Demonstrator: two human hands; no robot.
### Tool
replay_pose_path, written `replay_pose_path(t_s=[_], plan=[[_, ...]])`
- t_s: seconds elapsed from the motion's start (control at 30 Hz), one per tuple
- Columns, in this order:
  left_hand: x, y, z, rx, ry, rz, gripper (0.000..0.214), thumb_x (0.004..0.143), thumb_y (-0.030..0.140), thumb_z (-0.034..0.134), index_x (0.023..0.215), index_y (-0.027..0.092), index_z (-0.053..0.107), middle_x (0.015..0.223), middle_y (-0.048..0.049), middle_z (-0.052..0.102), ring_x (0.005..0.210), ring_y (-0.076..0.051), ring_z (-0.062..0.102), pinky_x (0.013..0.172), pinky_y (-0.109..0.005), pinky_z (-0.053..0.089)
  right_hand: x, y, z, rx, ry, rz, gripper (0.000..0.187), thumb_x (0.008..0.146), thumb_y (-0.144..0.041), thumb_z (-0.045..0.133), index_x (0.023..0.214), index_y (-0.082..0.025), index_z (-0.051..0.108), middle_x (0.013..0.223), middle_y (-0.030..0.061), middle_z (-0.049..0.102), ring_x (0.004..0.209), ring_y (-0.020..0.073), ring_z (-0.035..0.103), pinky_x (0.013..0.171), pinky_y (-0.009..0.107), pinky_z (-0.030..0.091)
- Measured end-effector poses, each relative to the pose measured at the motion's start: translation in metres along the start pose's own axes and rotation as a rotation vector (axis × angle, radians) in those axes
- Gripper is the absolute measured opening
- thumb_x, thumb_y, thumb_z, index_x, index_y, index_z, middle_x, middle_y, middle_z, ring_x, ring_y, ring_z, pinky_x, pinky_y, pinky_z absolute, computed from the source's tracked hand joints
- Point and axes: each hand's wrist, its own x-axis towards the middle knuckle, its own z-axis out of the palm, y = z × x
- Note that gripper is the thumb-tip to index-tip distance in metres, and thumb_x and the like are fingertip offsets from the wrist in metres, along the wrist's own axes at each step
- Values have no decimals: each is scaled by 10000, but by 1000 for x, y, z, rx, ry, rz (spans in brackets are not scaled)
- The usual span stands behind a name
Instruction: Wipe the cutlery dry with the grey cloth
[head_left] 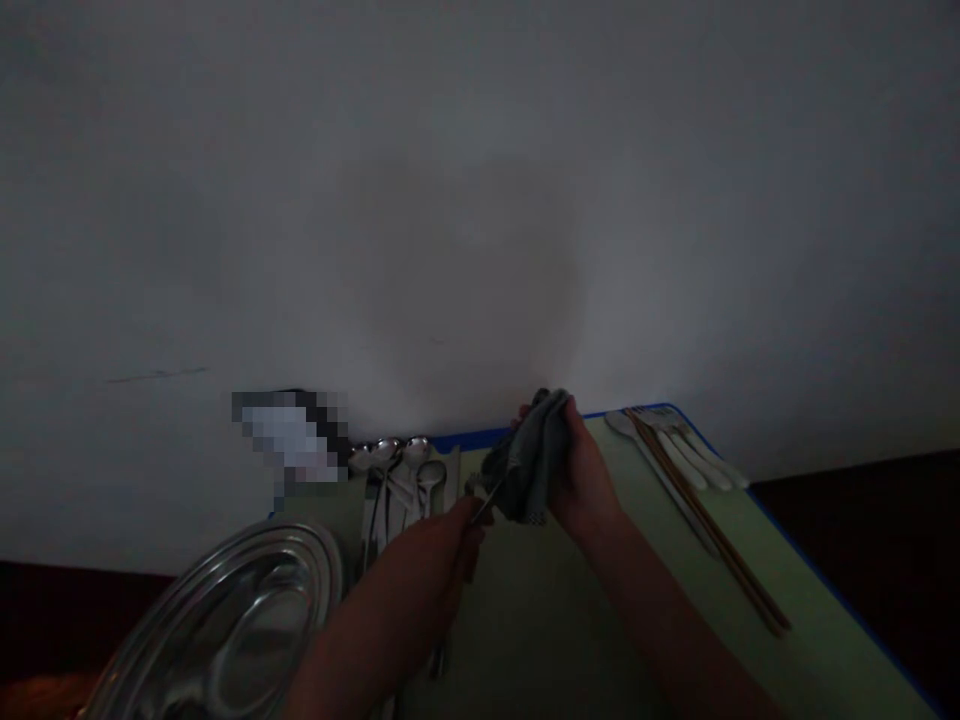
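Observation:
My right hand is closed around a bunched grey cloth, held just above the pale green table mat. My left hand pinches the handle of a thin metal utensil whose far end runs into the cloth. The scene is dim, so the utensil's head is hidden by the cloth.
Several metal spoons lie at the mat's far left. A shiny oval steel tray sits at the near left. White spoons and wooden chopsticks lie along the right side. A pale wall rises behind; the mat has a blue edge.

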Motion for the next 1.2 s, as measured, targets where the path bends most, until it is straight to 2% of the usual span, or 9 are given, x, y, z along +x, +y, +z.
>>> replay_pose_path(t_s=[0.1, 0.23, 0.43, 0.6, 0.77, 0.93, 1.03, 1.13, 1.2], plan=[[7, -2, 7, 49, 6, -1, 214, 865, 255, 333, 936, 226, 533, 809, -37, 649, 718, -187, 604, 633, -269, 410, 1, 2, 2, 103, 78, 16, 405, 765, -585, 420, 903, -238, 579, 938, 33, 665, 861, 183, 622, 747, 338, 496], [5, -3, 11, 138, -56, -21, 214, 853, 256, 342, 820, 197, 545, 706, -42, 625, 635, -182, 583, 556, -254, 379, -4, 14, 5, -30, 144, -31, 471, 736, -629, 420, 854, -202, 579, 876, 62, 667, 803, 193, 625, 668, 313, 501], [1, -2, 5, 129, -59, -22, 247, 832, 179, 326, 986, 180, 519, 817, -80, 644, 704, -192, 599, 603, -267, 406, -11, 22, 5, -305, -29, -166, 387, 700, -541, 551, 852, -189, 599, 836, 45, 660, 808, 176, 612, 726, 295, 475], [-9, 0, -6, 79, -41, -31, 232, 829, 189, 311, 941, 209, 513, 783, -44, 638, 674, -179, 591, 613, -260, 417, -14, 5, 3, -263, -226, -124, 338, 660, -435, 647, 894, -193, 622, 859, 41, 666, 810, 179, 619, 776, 331, 467], [-17, 3, -9, 114, 21, -28, 236, 837, 276, 325, 915, 222, 541, 796, -41, 644, 738, -203, 598, 676, -288, 424, -13, 0, 5, -82, -102, -208, 367, 722, -505, 553, 890, -186, 624, 871, 57, 670, 846, 193, 615, 753, 334, 485], [-25, 6, -13, 25, -5, -26, 269, 844, 361, 335, 906, 263, 578, 811, -20, 657, 776, -206, 597, 701, -288, 435, -11, -3, 0, -265, 65, -424, 368, 746, -501, 522, 903, -183, 619, 903, 65, 665, 855, 194, 607, 777, 345, 481], [-30, 5, -19, -63, -27, -26, 295, 833, 420, 366, 908, 282, 615, 856, -9, 668, 822, -209, 594, 731, -281, 440, -14, -11, -1, -440, 20, -476, 328, 728, -455, 568, 905, -183, 617, 891, 64, 670, 833, 193, 616, 783, 354, 480], [-28, 2, -21, -53, 14, -54, 315, 821, 425, 377, 957, 277, 619, 899, -19, 675, 831, -211, 599, 741, -281, 439, -14, -16, -2, -516, -99, -406, 321, 709, -423, 598, 930, -191, 604, 897, 60, 673, 836, 197, 622, 762, 352, 485], [-23, 0, -20, 15, 41, -72, 312, 826, 400, 355, 939, 262, 612, 882, -30, 678, 822, -213, 603, 734, -287, 435, -11, -15, -3, -572, -91, -368, 330, 693, -425, 609, 929, -196, 599, 912, 61, 668, 855, 203, 614, 769, 355, 476]])
